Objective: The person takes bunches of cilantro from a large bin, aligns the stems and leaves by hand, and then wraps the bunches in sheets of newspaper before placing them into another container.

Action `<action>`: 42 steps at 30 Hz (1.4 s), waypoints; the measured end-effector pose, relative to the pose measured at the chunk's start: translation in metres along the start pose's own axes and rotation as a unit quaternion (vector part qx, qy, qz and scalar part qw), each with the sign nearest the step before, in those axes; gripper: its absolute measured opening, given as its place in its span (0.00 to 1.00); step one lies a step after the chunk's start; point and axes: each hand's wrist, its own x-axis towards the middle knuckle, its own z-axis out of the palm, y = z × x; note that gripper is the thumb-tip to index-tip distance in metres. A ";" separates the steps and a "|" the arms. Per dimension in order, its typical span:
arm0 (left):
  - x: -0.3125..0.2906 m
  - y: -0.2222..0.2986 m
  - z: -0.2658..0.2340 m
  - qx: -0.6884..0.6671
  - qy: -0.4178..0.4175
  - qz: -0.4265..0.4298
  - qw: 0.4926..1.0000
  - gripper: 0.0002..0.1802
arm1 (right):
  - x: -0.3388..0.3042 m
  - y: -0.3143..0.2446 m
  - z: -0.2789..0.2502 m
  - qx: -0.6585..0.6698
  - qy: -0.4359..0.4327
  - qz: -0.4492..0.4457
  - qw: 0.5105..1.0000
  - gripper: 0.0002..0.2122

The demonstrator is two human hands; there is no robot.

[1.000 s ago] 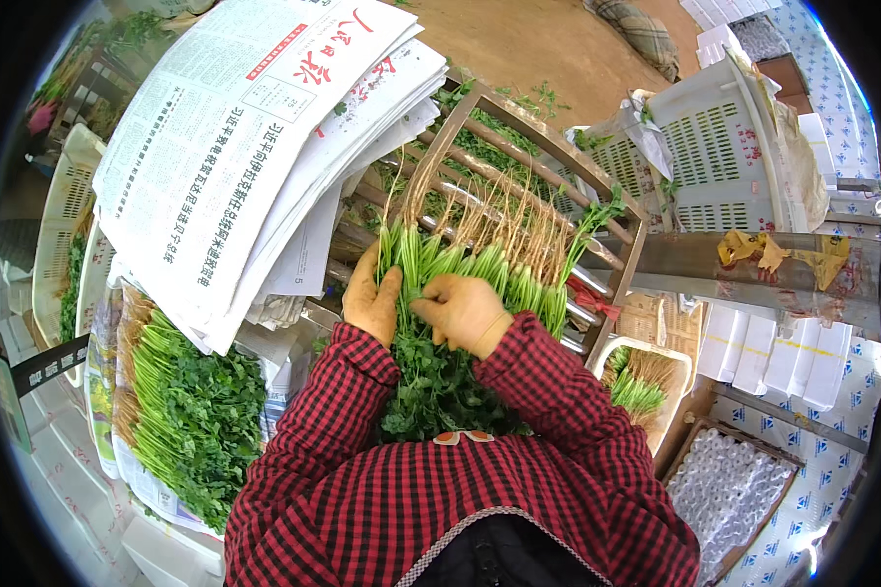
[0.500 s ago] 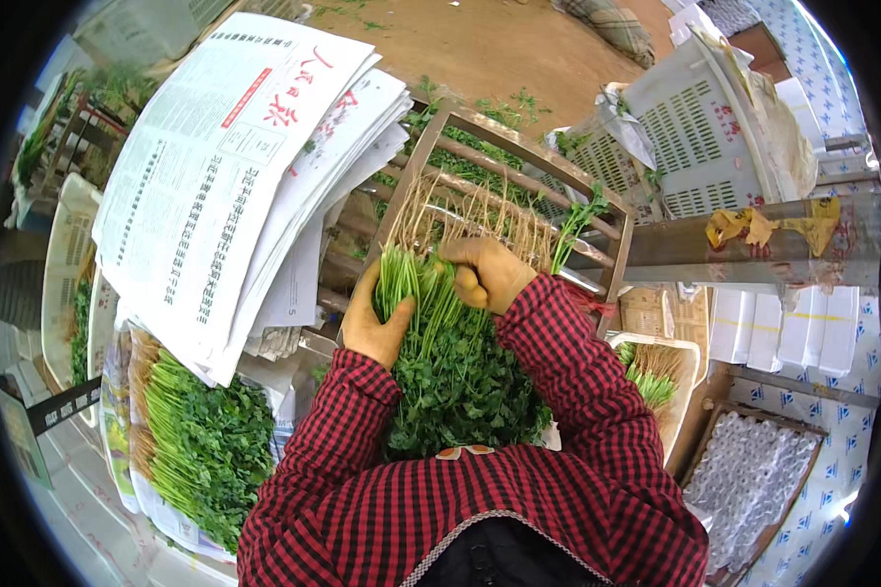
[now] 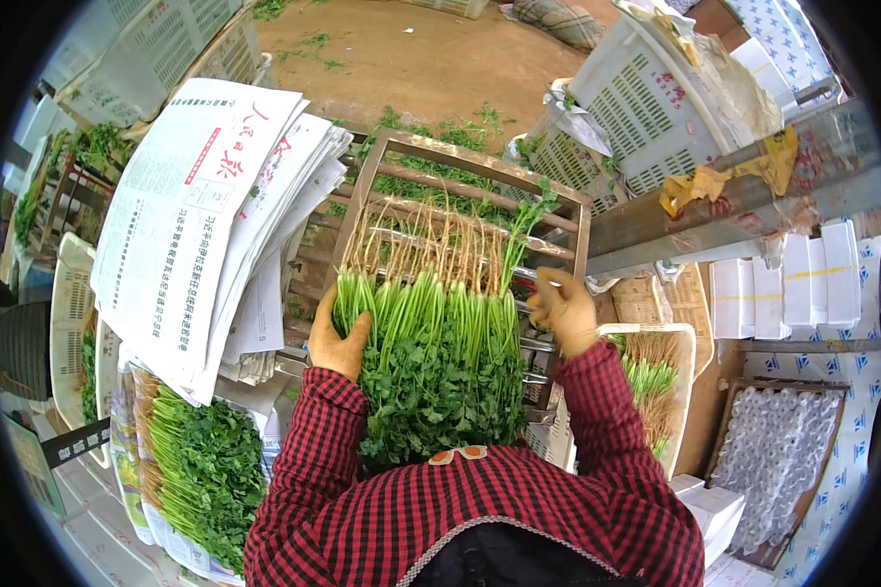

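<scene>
A wide row of leafy green stalks with long brown roots (image 3: 431,352), resembling coriander or celery, lies across a metal-barred rack (image 3: 582,240), roots pointing away from me. At the row's left end my left hand (image 3: 337,338) grips the stalks, thumb on top and fingers along the outer side. My right hand (image 3: 565,311) is just off the row's right end, fingers loosely bent and apart, with nothing visible in it. A single leafy sprig (image 3: 527,230) sticks up beyond the right end of the row, over the bars.
Left of the rack sits a thick stack of newspapers (image 3: 201,210). Below it are more bundled greens (image 3: 210,470). Right of the rack, a white crate (image 3: 700,357) holds rooted stalks, beside a metal beam (image 3: 734,201). A grey plastic basket (image 3: 646,108) stands at the far right.
My right hand has moved right, away from the stalks. The stalks now lie spread in an even, wide row. My left hand stays at the left end; the view has shifted slightly.
</scene>
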 end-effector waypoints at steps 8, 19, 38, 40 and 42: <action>-0.012 -0.002 0.050 0.066 -0.120 0.088 0.987 0.56 | -0.061 0.027 0.075 -0.297 -0.044 -0.073 0.951 0.45; -0.022 0.031 0.055 0.182 -0.097 0.052 0.977 0.63 | 0.120 -0.019 0.026 -0.336 -0.106 0.071 0.933 0.24; -0.035 0.029 0.065 -0.202 -0.201 -0.061 0.957 0.45 | -0.045 0.045 0.071 -0.068 -0.149 -0.083 0.983 0.56; -0.053 0.032 0.065 -0.293 -0.164 -0.037 0.941 0.44 | -0.060 0.031 0.060 0.061 -0.173 -0.181 0.966 0.56; -0.060 0.039 0.063 -0.329 -0.157 -0.079 0.928 0.45 | -0.064 0.017 0.050 0.090 -0.186 -0.205 0.957 0.55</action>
